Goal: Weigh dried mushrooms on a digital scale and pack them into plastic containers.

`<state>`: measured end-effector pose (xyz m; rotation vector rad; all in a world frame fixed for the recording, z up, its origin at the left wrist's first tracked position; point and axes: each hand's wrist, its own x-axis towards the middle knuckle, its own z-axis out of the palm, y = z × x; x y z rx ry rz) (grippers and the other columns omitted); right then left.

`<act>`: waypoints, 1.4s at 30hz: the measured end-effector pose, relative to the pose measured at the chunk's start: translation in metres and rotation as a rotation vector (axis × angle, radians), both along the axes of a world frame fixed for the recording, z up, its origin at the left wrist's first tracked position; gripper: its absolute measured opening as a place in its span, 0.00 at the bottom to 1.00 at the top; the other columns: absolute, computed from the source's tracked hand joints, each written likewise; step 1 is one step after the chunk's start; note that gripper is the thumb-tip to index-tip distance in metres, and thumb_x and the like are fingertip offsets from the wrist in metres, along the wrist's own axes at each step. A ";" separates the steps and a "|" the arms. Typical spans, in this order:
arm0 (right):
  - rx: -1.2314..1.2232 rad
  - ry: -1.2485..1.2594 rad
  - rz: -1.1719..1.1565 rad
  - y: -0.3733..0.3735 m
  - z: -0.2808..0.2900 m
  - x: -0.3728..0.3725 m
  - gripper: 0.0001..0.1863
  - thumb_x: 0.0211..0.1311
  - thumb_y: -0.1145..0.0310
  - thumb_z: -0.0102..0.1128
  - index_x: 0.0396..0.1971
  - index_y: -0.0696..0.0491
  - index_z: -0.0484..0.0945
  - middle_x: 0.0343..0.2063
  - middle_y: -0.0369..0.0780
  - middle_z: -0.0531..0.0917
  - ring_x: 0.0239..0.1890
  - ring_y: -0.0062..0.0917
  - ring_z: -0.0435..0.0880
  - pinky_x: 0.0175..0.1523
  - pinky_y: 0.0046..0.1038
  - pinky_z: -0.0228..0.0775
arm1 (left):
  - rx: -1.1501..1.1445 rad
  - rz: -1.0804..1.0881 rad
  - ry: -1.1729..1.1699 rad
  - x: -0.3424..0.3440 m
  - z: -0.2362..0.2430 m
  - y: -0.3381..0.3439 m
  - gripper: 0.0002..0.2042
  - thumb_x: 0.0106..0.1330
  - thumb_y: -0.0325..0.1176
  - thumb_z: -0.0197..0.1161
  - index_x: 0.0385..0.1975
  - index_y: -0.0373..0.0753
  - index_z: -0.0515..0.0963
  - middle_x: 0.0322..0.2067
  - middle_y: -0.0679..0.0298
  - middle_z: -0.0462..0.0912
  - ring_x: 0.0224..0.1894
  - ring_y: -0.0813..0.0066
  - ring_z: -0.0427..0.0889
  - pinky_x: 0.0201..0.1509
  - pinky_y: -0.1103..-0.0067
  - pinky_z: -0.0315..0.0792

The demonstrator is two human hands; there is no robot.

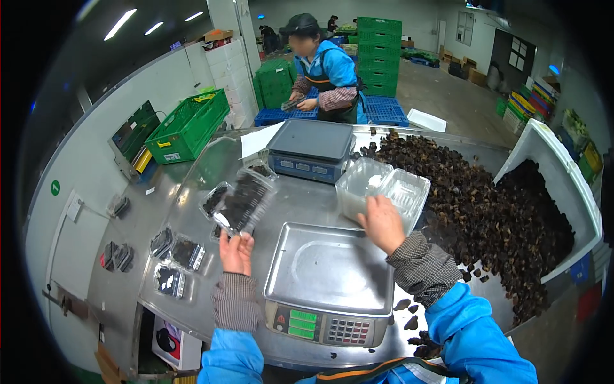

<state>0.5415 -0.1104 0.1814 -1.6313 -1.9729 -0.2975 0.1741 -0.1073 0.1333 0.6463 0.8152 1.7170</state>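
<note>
My left hand [236, 252] grips the near end of a clear plastic box [244, 203] filled with dark pieces that look like wood ear mushroom. It holds the box tilted above other filled boxes on the steel table. My right hand [382, 224] reaches to the empty clear plastic containers [364, 182], its fingers closed on the rim of the right-hand container [407, 192]. Between my arms stands a scale [329, 272] with a bare steel pan and a green lit display. A heap of loose dark mushroom pieces [448, 185] spreads over the right side.
A white foam bin [550, 147] lies tipped at the right, spilling pieces. A second scale [310, 147] stands at the far edge. Several filled boxes [187, 253] sit at left, near a green crate [188, 125]. Across the table, a person [326, 70] holds a box.
</note>
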 end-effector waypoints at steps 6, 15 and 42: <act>-0.127 -0.352 -0.203 0.005 -0.043 0.063 0.06 0.55 0.68 0.57 0.28 0.55 0.77 0.30 0.42 0.77 0.36 0.35 0.82 0.38 0.37 0.74 | -0.217 -0.101 0.040 0.030 0.008 0.006 0.38 0.74 0.40 0.54 0.73 0.50 0.34 0.54 0.48 0.71 0.47 0.61 0.78 0.53 0.63 0.77; -0.002 -0.127 -0.066 0.012 -0.027 0.086 0.08 0.49 0.69 0.63 0.26 0.55 0.74 0.28 0.46 0.79 0.32 0.40 0.81 0.37 0.40 0.74 | -0.262 -0.397 0.349 0.106 0.020 -0.104 0.30 0.73 0.36 0.55 0.71 0.43 0.50 0.47 0.55 0.78 0.44 0.71 0.79 0.49 0.73 0.77; -0.442 0.054 -0.568 -0.219 -0.106 0.382 0.38 0.50 0.52 0.71 0.58 0.53 0.67 0.44 0.47 0.73 0.43 0.41 0.76 0.48 0.41 0.69 | -0.292 -1.083 0.482 0.355 0.003 -0.235 0.20 0.72 0.28 0.55 0.62 0.35 0.66 0.45 0.59 0.81 0.43 0.76 0.80 0.51 0.78 0.74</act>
